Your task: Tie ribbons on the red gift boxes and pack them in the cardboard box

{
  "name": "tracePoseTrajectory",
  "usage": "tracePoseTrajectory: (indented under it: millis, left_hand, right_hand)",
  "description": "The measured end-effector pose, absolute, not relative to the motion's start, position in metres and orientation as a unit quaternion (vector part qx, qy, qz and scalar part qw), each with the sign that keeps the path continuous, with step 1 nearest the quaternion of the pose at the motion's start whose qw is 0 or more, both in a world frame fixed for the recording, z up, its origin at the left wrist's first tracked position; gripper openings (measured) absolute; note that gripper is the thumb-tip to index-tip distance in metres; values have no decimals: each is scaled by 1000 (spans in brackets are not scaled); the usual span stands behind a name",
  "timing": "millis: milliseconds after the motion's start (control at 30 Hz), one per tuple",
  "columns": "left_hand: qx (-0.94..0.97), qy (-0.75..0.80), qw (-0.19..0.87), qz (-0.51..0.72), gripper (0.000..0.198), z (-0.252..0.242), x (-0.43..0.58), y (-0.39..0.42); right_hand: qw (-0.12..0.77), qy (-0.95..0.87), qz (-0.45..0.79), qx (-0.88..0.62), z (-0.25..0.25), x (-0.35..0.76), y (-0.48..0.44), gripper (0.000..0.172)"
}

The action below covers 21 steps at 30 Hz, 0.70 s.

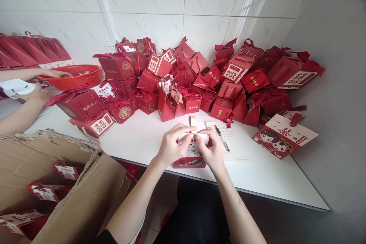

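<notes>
A small red and white gift box [190, 162] with printed figures stands at the table's front edge, right before me. My left hand [175, 143] pinches the top of this box from the left. From the other side my right hand [211, 145] grips the same top edge, its thumb close to the left thumb. Between the fingertips a gold ribbon loop [191, 121] sticks up from the box. The fingers hide part of the box top and the base of the loop. Just right of my right hand, a black pen [222, 138] lies on a lined, handwritten notepad [236, 146].
Many red gift boxes [183, 74] are piled along the tiled wall. A white and red box [281, 137] stands at the right. Front left is an open cardboard carton [113, 177] with boxes inside. Another person's hands [38, 95] work at the left beside a red basin [85, 78].
</notes>
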<state>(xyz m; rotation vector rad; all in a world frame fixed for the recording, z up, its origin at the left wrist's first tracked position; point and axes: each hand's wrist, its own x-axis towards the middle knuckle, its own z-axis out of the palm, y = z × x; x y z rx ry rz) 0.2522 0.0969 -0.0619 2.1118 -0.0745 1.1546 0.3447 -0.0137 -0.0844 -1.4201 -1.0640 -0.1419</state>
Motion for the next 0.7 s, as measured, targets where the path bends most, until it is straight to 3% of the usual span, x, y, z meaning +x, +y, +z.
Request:
tracePoseTrajectory:
  millis: [700]
  left_hand:
    - [828, -42, 353, 433, 26, -65, 250, 98]
  right_hand:
    - [550, -540, -8, -638, -65, 356, -27, 12]
